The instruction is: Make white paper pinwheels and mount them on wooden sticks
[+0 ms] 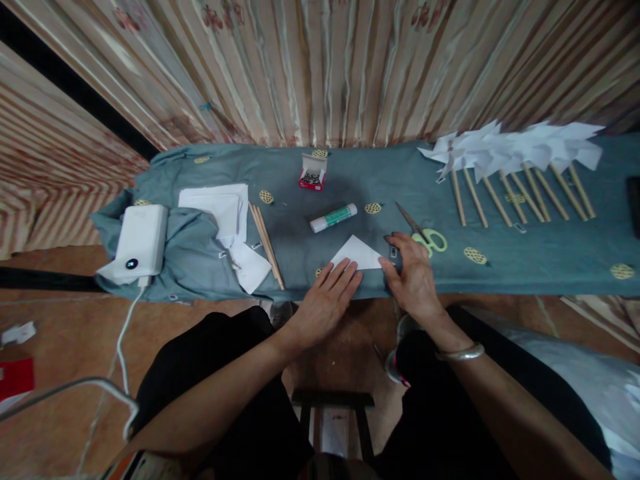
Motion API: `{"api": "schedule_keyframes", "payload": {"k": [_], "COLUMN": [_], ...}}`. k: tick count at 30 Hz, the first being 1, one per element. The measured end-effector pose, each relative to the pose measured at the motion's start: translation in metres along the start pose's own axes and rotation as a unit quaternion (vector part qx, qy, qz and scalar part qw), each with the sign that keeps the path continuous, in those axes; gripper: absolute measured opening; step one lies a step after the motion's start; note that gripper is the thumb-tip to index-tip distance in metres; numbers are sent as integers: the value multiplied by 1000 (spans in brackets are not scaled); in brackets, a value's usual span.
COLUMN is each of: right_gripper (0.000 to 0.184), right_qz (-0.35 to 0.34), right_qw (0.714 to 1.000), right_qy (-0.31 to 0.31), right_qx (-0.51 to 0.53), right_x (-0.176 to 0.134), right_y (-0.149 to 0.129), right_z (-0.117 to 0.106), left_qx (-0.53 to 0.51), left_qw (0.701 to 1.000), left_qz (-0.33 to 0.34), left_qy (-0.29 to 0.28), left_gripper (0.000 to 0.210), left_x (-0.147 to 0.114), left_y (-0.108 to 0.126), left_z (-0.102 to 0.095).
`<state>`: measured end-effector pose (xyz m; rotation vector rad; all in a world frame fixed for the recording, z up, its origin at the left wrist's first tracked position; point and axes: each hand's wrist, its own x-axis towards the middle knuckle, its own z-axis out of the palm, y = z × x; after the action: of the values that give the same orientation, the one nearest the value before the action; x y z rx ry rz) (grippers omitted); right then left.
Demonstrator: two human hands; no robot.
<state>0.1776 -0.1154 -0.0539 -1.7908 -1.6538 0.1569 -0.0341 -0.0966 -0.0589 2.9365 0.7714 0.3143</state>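
A white sheet of paper folded into a triangle [356, 251] lies near the front edge of the cloth-covered table. My left hand [325, 301] rests flat on its lower left part, fingers stretched out. At the right corner of the paper, the thumb of my right hand [414, 279] touches the edge, with the other fingers apart on the cloth. Scissors with light green handles [434, 241] lie just beyond my right hand. A glue stick [334, 218] lies behind the paper, and farther back stands an opened small red box [312, 175] of tiny metal pieces.
Several paper pinwheels [507, 152] on wooden sticks lie in a row at the right. White paper sheets [235, 200], cut pieces [250, 267] and loose sticks [266, 245] are to the left. A white power bank [143, 240] with a cable sits at the left end. Curtains [330, 73] hang behind.
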Motion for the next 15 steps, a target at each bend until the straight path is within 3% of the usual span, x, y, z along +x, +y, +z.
{"api": "schedule_keyframes", "payload": {"k": [15], "right_gripper": [31], "right_qz": [-31], "right_qw": [999], "right_qy": [4], "right_qx": [0], "right_x": [-5], "right_y": [17], "right_z": [-7], "left_qx": [39], "left_qw": [998], "left_qz": [-37], "left_qy": [-16], "left_gripper": [42], "left_x": [-25], "left_y": [-7], "left_z": [-27]}}
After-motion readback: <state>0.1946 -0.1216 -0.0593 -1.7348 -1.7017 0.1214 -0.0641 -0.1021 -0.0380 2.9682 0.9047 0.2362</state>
